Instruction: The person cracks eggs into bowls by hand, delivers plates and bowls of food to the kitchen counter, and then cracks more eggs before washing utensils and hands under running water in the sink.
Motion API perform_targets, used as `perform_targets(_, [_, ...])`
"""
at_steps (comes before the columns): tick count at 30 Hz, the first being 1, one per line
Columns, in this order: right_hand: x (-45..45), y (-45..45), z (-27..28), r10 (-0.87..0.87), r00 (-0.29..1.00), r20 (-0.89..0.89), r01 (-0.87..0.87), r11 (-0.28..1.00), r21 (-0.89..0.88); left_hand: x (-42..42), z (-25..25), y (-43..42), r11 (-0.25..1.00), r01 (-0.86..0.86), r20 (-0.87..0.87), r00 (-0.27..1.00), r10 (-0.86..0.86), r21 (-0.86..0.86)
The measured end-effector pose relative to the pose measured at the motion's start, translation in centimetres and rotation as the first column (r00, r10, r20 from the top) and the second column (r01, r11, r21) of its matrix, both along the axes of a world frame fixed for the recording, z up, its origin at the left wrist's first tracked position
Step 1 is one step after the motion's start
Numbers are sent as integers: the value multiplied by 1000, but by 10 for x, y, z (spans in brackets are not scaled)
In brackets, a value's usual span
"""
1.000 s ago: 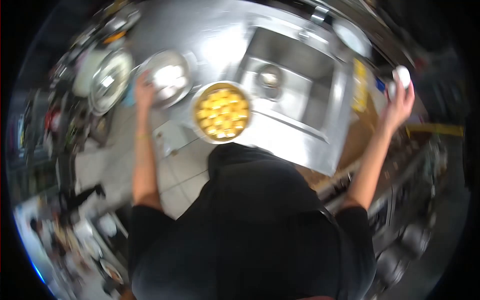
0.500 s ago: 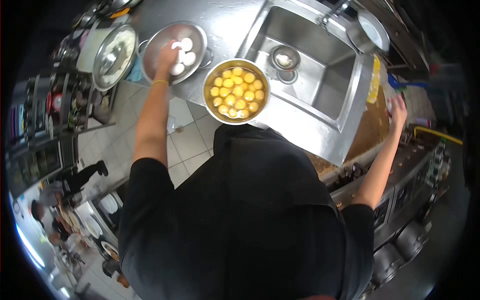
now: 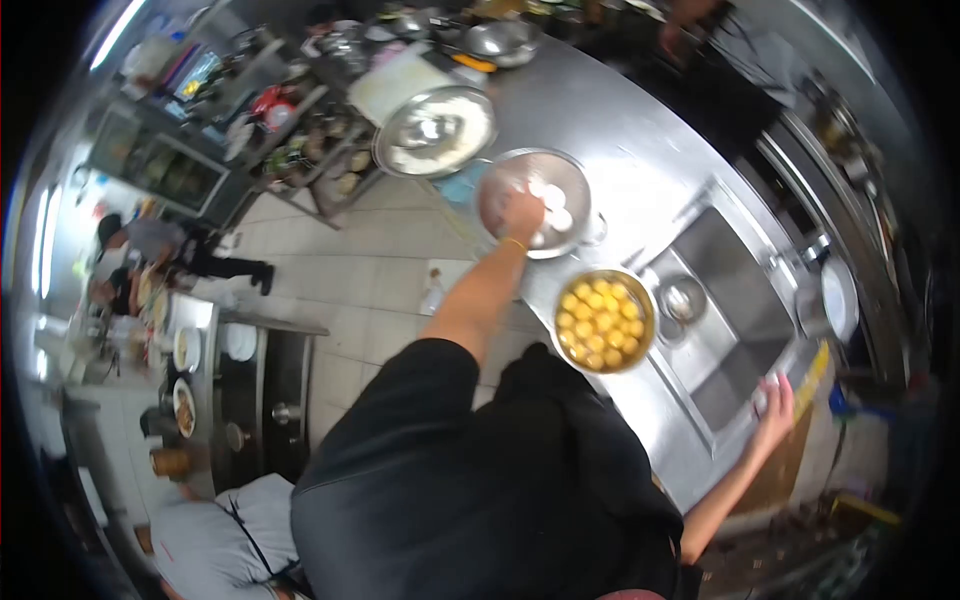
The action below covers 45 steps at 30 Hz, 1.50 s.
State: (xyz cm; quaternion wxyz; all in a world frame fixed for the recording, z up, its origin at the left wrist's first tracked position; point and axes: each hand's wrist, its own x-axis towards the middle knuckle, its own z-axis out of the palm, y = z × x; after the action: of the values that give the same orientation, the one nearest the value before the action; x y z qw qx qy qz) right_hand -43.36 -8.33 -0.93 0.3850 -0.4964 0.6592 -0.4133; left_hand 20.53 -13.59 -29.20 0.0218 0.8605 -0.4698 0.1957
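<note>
My left hand [image 3: 522, 214] reaches down into a metal bowl [image 3: 568, 172] that holds several white eggs [image 3: 556, 205]. Its fingers curl at the eggs and seem to grip one, though they are blurred. Nearer to me, at the sink's edge, a round metal pot [image 3: 650, 318] holds many egg yolks [image 3: 602, 322] in clear egg white. Out to the right, past the sink, my right hand [image 3: 775, 415] is raised with bent fingers around a small white thing [image 3: 762, 399]. It looks like an egg; whether whole or only shell, I cannot tell.
A metal sink [image 3: 735, 290] with a strainer [image 3: 683, 298] lies right of the pot. A wide bowl of white stuff [image 3: 440, 125] stands beyond the egg bowl. A pan [image 3: 838, 298] sits by the tap. A co-worker in grey [image 3: 225, 535] is close at lower left; others work farther left.
The whole view has turned, bringing the left side of the kitchen and a nearby co-worker into sight. My right hand has come in closer to the sink. My left hand stays in the egg bowl.
</note>
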Motion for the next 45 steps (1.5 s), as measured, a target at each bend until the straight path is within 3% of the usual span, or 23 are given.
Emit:
perform_targets(1, [15, 4, 15, 76, 991, 109, -80, 997, 25, -52, 138, 34, 911, 95, 160, 972, -172, 402])
perform_targets(5, [67, 9, 55, 126, 961, 247, -132, 991, 8, -15, 90, 19, 942, 327, -47, 945, -325, 73])
perform_targets(6, [69, 5, 53, 192, 942, 276, -207, 978, 26, -20, 94, 11, 940, -58, -498, 858, -124, -335])
perform_targets(8, [77, 10, 52, 268, 867, 421, -309, 950, 31, -15, 135, 10, 911, -387, -981, 177, -81, -145])
perform_targets(10, [90, 12, 42, 384, 678, 627, -474, 880, -26, -19, 187, 25, 749, -654, -734, -457, -503, -106])
perform_targets(11, [105, 19, 45, 385, 667, 638, -469, 882, -41, -8, 197, 32, 716, -696, -511, -594, -621, -62])
perform_targets(13, [122, 25, 24, 430, 678, 596, -508, 861, -43, -54, 257, 72, 674, -727, -285, -623, -728, -130])
perform_targets(15, [135, 27, 16, 509, 686, 520, -607, 794, 22, -77, 282, 98, 803, -568, 178, -784, -594, 180])
perform_targets(18, [162, 41, 31, 675, 632, 380, -733, 680, 10, -149, 293, 133, 892, -443, 190, -887, -421, -89])
perform_targets(20, [184, 42, 34, 735, 633, 242, -741, 666, -87, -192, 277, 136, 892, -373, 67, -927, -368, -257])
perform_targets(21, [191, 44, 54, 771, 636, -28, -766, 626, -145, -214, 291, 139, 882, -338, -300, -848, -436, -328])
perform_targets(22, [198, 48, 75, 736, 609, -297, -793, 578, -194, -232, 301, 142, 897, -272, -540, -723, -430, -348])
perform_targets(24, [212, 53, 89, 695, 631, -344, -764, 480, -432, -252, 298, 142, 843, -54, -768, -384, -513, -536])
perform_targets(26, [215, 54, 80, 581, 713, -391, -639, 309, -704, -261, 297, 145, 687, 186, -693, 43, -720, -703])
perform_targets(27, [219, 54, 68, 557, 730, -395, -608, 268, -747, -263, 300, 147, 684, 182, -688, 49, -724, -707])
perform_targets(29, [220, 58, 44, 584, 706, -401, -686, 423, -592, -264, 305, 154, 827, 320, -804, 243, -543, -462])
perform_targets(31, [214, 64, 33, 579, 772, -261, -621, 602, -502, -261, 293, 156, 815, 335, -793, 240, -560, -474])
perform_targets(34, [204, 61, 25, 547, 710, 444, -459, 837, -299, -257, 277, 161, 801, 355, -758, 288, -585, -483])
perform_targets(38, [199, 31, 4, 606, 628, 489, -716, 696, 57, -260, 278, 160, 801, 376, -801, 206, -563, -466])
perform_targets(40, [207, 30, 5, 694, 621, 364, -762, 644, 71, -260, 279, 160, 786, 390, -792, 194, -579, -479])
perform_targets(42, [212, 28, 2, 635, 559, 533, -775, 629, 63, -257, 267, 159, 749, 295, -755, 119, -645, -593])
perform_targets(44, [215, 26, 7, 559, 502, 660, -772, 634, 50, -250, 258, 157, 673, 234, -690, 12, -724, -702])
perform_targets(45, [214, 25, 7, 576, 510, 639, -770, 636, 41, -244, 265, 162, 800, -50, -713, -422, -560, -598])
